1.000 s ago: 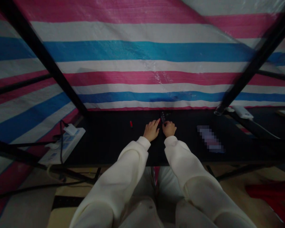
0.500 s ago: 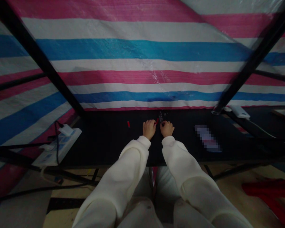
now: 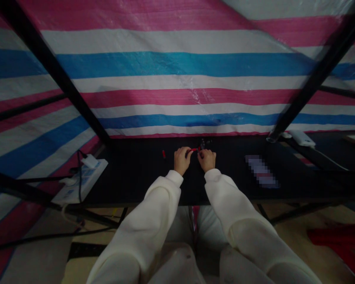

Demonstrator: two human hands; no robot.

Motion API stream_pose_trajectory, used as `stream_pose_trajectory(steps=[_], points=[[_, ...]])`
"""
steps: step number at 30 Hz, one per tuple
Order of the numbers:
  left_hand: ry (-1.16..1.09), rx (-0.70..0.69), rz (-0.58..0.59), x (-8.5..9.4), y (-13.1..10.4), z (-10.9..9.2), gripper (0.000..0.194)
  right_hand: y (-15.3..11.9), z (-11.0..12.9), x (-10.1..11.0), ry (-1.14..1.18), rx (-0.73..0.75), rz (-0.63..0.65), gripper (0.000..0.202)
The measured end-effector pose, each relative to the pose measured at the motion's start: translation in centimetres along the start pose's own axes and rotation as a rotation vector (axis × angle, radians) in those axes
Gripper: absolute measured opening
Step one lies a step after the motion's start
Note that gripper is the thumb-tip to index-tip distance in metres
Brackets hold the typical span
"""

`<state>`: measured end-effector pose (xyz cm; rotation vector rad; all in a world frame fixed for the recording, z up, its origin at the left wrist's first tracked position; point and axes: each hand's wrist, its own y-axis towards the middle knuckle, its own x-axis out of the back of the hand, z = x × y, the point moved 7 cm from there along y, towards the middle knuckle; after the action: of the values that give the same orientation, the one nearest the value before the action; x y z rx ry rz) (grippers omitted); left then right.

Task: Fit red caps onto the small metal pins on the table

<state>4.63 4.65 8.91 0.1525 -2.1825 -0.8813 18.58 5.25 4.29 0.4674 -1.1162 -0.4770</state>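
My left hand (image 3: 182, 159) pinches one end of a slim red stick-like piece (image 3: 193, 150) between thumb and fingers. The piece lies nearly level and points toward my right hand (image 3: 207, 159). My right fingers are closed at its other end, around something small that I cannot make out. Just beyond those fingertips is a cluster of small clear or shiny bits (image 3: 202, 142) on the black table (image 3: 136, 173). Left of my left hand lies a short red piece (image 3: 163, 154), apart from both hands.
A white power strip (image 3: 97, 173) with plugs and cables sits at the table's left end. On the right lie a blurred-out phone-like object (image 3: 260, 171) and a white box-shaped device (image 3: 302, 139) with a cable. Black frame posts (image 3: 307, 90) rise before a striped sheet (image 3: 171, 63).
The red piece has swung from steep to nearly level between my hands. My left hand has shifted slightly left, away from the right one. The whole view has moved a little.
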Motion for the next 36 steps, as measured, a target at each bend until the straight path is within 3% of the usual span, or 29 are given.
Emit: stream_pose_trajectory(steps=[12,26,36], points=[[-0.073,-0.007,-0.009,1.2,0.9,-0.6,0.014,-0.1,0.0,0.0,0.045,0.037,-0.045,0.015],[-0.350,0.128,-0.045,0.3,1.3,0.9,0.019,-0.1,0.0,-0.3,0.081,0.057,-0.051,0.014],[-0.108,0.052,0.151,-1.9,1.2,-0.1,0.010,-0.2,0.4,-0.1,0.069,0.076,-0.019,0.016]])
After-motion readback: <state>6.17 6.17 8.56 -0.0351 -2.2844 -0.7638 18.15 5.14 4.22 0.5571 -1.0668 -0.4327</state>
